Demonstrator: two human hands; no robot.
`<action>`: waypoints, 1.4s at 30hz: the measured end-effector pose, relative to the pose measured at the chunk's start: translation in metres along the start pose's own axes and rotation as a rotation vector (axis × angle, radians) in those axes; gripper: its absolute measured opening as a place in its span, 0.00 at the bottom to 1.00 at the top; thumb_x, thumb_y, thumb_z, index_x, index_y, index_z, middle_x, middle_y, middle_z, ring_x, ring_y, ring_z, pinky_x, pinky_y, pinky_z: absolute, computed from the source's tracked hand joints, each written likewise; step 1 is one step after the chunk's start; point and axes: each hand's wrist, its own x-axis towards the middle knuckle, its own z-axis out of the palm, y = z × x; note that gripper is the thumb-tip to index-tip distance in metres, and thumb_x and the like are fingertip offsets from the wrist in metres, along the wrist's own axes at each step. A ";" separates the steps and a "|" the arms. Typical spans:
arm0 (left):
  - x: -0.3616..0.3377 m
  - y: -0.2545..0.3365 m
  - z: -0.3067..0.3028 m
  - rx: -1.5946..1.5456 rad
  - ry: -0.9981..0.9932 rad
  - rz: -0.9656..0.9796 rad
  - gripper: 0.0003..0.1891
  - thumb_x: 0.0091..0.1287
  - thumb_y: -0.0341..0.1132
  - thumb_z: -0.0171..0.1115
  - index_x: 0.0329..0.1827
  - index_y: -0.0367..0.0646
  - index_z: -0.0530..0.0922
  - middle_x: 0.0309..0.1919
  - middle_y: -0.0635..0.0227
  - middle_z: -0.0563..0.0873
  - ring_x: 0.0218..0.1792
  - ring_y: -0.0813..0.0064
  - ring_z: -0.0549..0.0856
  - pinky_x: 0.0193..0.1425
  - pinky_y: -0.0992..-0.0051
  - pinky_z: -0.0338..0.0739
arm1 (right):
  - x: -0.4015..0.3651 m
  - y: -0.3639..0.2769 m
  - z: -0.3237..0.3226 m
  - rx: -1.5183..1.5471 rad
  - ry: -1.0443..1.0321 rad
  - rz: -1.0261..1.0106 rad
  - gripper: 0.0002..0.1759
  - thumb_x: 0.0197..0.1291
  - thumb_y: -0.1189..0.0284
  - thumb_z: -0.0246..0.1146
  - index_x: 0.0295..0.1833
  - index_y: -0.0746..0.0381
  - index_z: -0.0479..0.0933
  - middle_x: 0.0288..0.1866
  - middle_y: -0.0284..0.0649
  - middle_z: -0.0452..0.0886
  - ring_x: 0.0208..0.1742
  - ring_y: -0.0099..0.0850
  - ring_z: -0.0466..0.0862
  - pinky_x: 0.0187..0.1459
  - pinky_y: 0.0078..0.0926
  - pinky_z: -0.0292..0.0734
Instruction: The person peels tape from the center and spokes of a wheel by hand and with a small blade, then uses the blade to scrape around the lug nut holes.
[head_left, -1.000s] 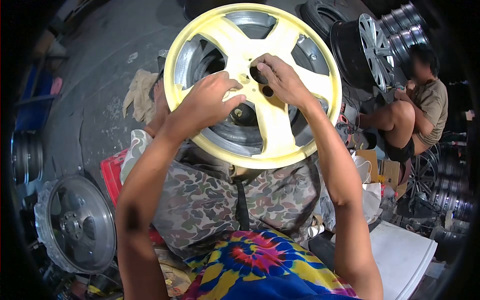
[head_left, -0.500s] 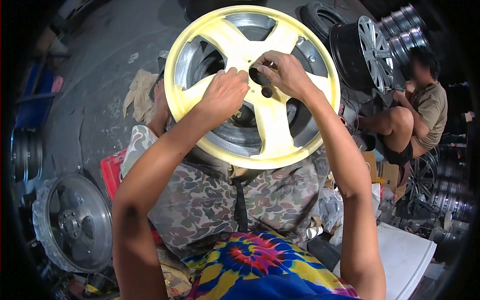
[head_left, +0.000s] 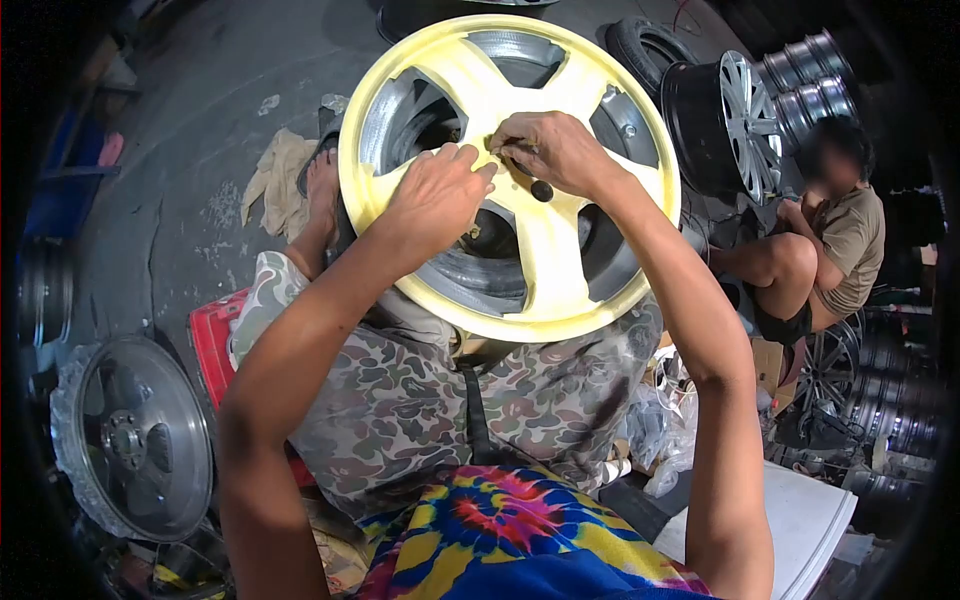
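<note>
A car wheel rim (head_left: 555, 275) coated in pale yellow lies face up across my lap, its spokes and outer lip yellow, its inner barrel bare grey metal. My left hand (head_left: 440, 195) rests on the spoke left of the hub, palm down, fingers slightly apart. My right hand (head_left: 555, 150) is over the hub's centre hole, thumb and fingers pinched together at the hole's edge. Whatever is between those fingertips is too small or hidden to name. A dark round bolt hole (head_left: 542, 190) shows just below my right hand.
A grey wheel (head_left: 140, 440) partly wrapped in plastic stands at left, near a red box (head_left: 213, 335). A cloth (head_left: 280, 180) lies on the floor. At right sit a co-worker (head_left: 830, 240), a black wheel (head_left: 700, 125), a tyre (head_left: 650, 50) and a white panel (head_left: 790, 520).
My right hand has shifted slightly left and down, covering more of the centre hole. My left hand's fingers have loosened and spread a little on the spoke.
</note>
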 end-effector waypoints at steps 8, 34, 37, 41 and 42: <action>0.002 0.000 0.006 -0.018 0.006 -0.025 0.20 0.79 0.36 0.59 0.70 0.40 0.82 0.51 0.55 0.84 0.54 0.54 0.84 0.60 0.55 0.79 | 0.003 0.006 -0.002 -0.036 -0.006 -0.073 0.07 0.64 0.72 0.69 0.45 0.61 0.86 0.40 0.42 0.90 0.42 0.49 0.89 0.46 0.45 0.83; 0.008 -0.002 0.013 0.021 0.057 -0.026 0.19 0.79 0.36 0.59 0.68 0.37 0.82 0.46 0.50 0.86 0.47 0.51 0.89 0.54 0.54 0.83 | 0.012 0.003 -0.008 -0.190 -0.145 -0.111 0.07 0.65 0.71 0.66 0.44 0.57 0.89 0.40 0.39 0.89 0.43 0.44 0.90 0.47 0.44 0.84; 0.008 -0.002 0.015 0.018 0.079 -0.020 0.19 0.78 0.35 0.60 0.67 0.36 0.83 0.45 0.50 0.86 0.46 0.51 0.89 0.52 0.55 0.83 | 0.006 0.000 -0.010 -0.169 -0.110 -0.075 0.07 0.66 0.71 0.66 0.43 0.58 0.89 0.39 0.40 0.89 0.42 0.45 0.90 0.47 0.45 0.84; 0.009 -0.005 0.019 0.025 0.085 -0.004 0.19 0.77 0.33 0.62 0.66 0.35 0.83 0.43 0.51 0.86 0.46 0.51 0.89 0.52 0.55 0.84 | 0.003 -0.008 -0.004 -0.282 -0.104 -0.043 0.07 0.66 0.72 0.66 0.44 0.59 0.90 0.39 0.43 0.89 0.41 0.47 0.90 0.46 0.43 0.85; 0.009 -0.006 0.020 0.025 0.087 -0.006 0.19 0.77 0.33 0.62 0.66 0.35 0.83 0.43 0.51 0.86 0.46 0.51 0.89 0.52 0.55 0.84 | 0.003 -0.008 -0.003 -0.308 -0.112 -0.029 0.08 0.66 0.72 0.67 0.45 0.59 0.90 0.38 0.44 0.90 0.41 0.47 0.90 0.46 0.43 0.86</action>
